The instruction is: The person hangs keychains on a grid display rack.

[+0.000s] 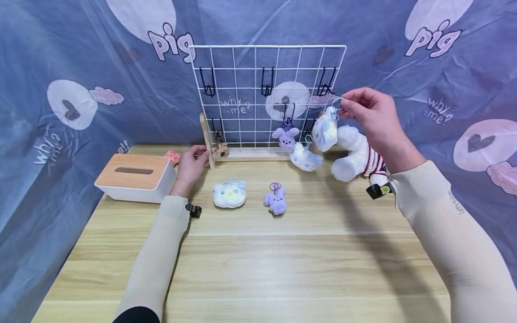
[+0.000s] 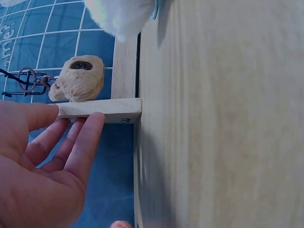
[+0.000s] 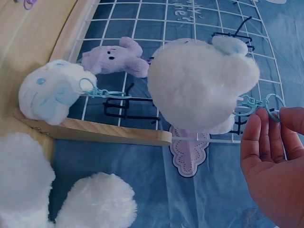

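My right hand [image 1: 373, 107] pinches the light blue ring [image 3: 274, 107] of a white-and-blue plush keychain [image 1: 325, 130], which dangles at the right side of the white wire grid rack [image 1: 254, 88]. A black hook [image 1: 324, 89] is close to that ring. My left hand [image 1: 190, 168] grips the wooden side post [image 2: 102, 108] between thumb and fingers. Beside this post hangs a brown plush keychain [image 2: 81, 78]. A purple rabbit keychain [image 1: 286, 138] and another white-and-blue plush keychain [image 1: 305, 157] hang low on the grid, to the right.
On the table [image 1: 250, 269] lie a white cat-face plush keychain [image 1: 229, 194] and a purple rabbit plush keychain [image 1: 276, 201]. A tissue box [image 1: 133, 177] stands left, near a pink object [image 1: 173, 157]. At right, a white plush toy [image 1: 351, 152] in stripes sits behind my forearm.
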### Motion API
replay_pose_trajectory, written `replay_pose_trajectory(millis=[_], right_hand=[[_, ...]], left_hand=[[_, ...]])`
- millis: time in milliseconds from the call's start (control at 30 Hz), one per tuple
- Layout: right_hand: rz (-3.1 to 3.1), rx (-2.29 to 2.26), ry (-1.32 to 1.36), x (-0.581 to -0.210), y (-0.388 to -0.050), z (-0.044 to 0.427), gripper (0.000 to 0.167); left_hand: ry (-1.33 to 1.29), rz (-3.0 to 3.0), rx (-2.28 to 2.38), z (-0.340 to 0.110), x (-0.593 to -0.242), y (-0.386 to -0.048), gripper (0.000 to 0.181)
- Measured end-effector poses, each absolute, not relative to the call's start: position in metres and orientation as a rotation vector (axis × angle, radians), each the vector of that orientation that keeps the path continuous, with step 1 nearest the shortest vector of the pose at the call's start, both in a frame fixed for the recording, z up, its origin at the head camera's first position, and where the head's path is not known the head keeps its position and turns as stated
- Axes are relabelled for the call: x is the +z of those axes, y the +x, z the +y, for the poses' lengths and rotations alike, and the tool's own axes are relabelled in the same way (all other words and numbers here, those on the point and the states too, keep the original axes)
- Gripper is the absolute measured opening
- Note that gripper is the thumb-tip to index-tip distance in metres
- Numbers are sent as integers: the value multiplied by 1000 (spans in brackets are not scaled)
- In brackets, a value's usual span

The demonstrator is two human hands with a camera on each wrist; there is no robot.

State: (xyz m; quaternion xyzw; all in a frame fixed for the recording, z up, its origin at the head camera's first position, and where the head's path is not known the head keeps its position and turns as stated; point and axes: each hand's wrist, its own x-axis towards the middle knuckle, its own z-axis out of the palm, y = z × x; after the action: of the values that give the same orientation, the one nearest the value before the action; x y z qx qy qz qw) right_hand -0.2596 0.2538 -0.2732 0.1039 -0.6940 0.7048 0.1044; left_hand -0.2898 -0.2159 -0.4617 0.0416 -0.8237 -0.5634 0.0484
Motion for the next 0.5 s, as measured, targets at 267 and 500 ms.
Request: replay_pose_trajectory(millis=[267,500], right_hand=[[-2008,2129,290,-265,-270,254,10],[-1980,2160,296,-263,-273,253,9]], left_hand=[[132,-2513,-1721,-216,-462,-289,37],[137,-2522,-1721,-216,-460,-290,37]])
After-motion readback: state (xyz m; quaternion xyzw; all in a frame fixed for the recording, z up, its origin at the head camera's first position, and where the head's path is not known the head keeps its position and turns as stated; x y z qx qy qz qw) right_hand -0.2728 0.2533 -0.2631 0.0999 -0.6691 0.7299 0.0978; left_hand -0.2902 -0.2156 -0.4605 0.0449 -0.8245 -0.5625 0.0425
